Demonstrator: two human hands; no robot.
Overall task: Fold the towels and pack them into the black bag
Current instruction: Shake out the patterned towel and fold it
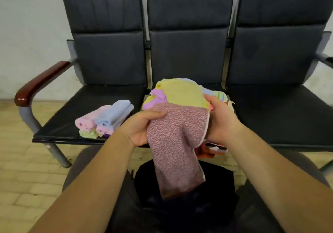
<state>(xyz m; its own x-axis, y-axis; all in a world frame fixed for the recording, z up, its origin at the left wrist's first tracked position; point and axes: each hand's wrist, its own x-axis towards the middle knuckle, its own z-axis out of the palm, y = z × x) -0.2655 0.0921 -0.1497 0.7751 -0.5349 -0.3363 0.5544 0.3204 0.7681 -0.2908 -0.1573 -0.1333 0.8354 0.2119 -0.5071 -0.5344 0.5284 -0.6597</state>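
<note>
Op: Closest on my feed, the black bag (212,187) sits low between the person's knees. It is too dark for me to read its opening.

Base: Hands?

Op: Both are busy with one item. The left hand (144,124) grips the upper left edge of a mauve towel (178,151), thumb on top and fingers underneath. The right hand (223,123) has its fingers curled round the towel's right edge. The towel is held up at the top and hangs loose below, its lower end dangling over the bag. I cannot tell whether it touches the bag.

Base: The other towels?

Op: I log two groups on the row of black seats (270,115). On the left seat there is a stack of folded towels (102,121) near the front edge: pink, blue and pale green, layered. On the middle seat, just behind the hands, lies a loose pile of unfolded towels (180,92), with yellow on top, a purple one poking out at the left and a striped one at the right.

Base: Anything else?

Op: Something red and white (210,149) shows under the right hand at the seat's front edge. I cannot identify it. A wooden armrest (39,83) ends the row at far left, and there is a pale tiled floor (21,169) below.
</note>
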